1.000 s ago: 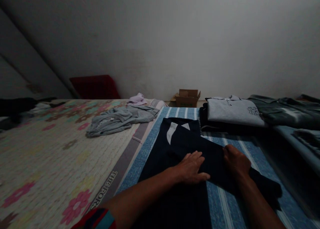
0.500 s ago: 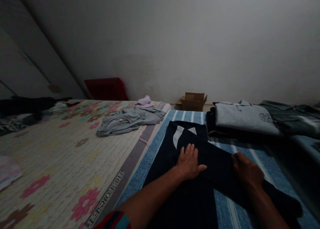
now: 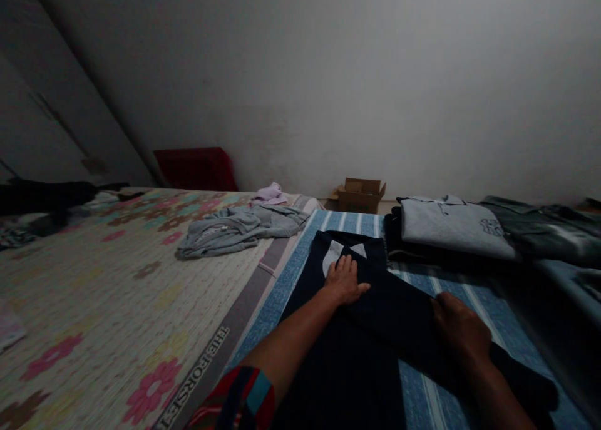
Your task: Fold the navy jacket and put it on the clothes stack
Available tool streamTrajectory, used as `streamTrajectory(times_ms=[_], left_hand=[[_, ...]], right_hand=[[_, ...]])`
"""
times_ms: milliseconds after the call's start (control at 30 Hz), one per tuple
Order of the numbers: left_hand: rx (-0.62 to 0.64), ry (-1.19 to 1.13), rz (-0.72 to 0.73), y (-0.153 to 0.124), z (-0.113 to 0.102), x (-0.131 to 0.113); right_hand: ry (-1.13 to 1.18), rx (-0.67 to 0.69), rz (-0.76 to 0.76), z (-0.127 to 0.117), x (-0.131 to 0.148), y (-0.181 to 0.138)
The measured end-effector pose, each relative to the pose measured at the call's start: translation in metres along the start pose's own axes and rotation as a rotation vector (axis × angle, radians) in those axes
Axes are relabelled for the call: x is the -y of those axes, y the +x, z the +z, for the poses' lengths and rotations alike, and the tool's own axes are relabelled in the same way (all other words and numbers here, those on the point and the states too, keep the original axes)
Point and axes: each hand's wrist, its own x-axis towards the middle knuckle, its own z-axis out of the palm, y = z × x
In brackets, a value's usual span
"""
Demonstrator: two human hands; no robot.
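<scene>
Both hands lay spread flat on the dark garment (image 3: 357, 330): my left hand (image 3: 345, 280) near its collar, my right hand (image 3: 460, 330) pinning the folded sleeve, which could have slipped open.

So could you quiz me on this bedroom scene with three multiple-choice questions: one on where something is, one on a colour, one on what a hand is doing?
1. Where does the cardboard box stand?
A. by the far wall
B. on the flowered mat
C. on the folded pile

2. What colour is the garment under the hands?
A. red
B. dark navy
C. pale grey

3. How is the left hand placed?
A. raised in the air
B. closed around the box
C. flat, palm down on the garment

Answers:
1 A: the box sits at the foot of the wall, beyond the striped blue cloth.
2 B: the garment is dark navy with pale patches near its top.
3 C: the left hand's fingers lie spread on the garment; the right hand rests on its folded-over part.
</scene>
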Motion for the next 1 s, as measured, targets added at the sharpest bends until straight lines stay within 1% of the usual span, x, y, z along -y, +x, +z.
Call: streamTrajectory(times_ms=[100,167,267,333,433,533,633,833,900,1000], left_hand=[[0.003,-0.002,-0.006,0.002,0.005,0.000],[0.002,-0.004,-0.005,0.003,0.006,0.000],[0.001,-0.014,-0.003,0.005,0.006,0.002],[-0.001,-0.025,-0.001,0.006,0.007,0.002],[-0.003,-0.044,-0.004,0.008,0.008,0.003],[0.000,-0.061,-0.017,0.011,0.007,0.004],[0.000,-0.075,-0.030,0.014,0.005,0.005],[-0.001,-0.090,-0.044,0.020,0.005,0.006],[0.000,-0.092,-0.049,0.021,0.005,0.006],[-0.003,-0.095,-0.052,0.023,0.005,0.005]], right_hand=[[-0.074,0.041,-0.024,-0.011,-0.001,-0.004],[-0.139,0.056,-0.065,-0.019,-0.008,-0.010],[-0.215,0.009,-0.101,-0.026,-0.028,-0.026],[-0.199,-0.035,-0.045,-0.027,-0.046,-0.038],[-0.036,-0.013,0.105,-0.026,-0.073,-0.053],[0.209,0.053,0.162,-0.025,-0.090,-0.060],[0.385,0.073,0.219,-0.024,-0.100,-0.058],[0.633,0.212,0.304,-0.025,-0.108,-0.056],[0.674,0.195,0.354,-0.032,-0.106,-0.059],[0.715,0.158,0.391,-0.053,-0.098,-0.068]])
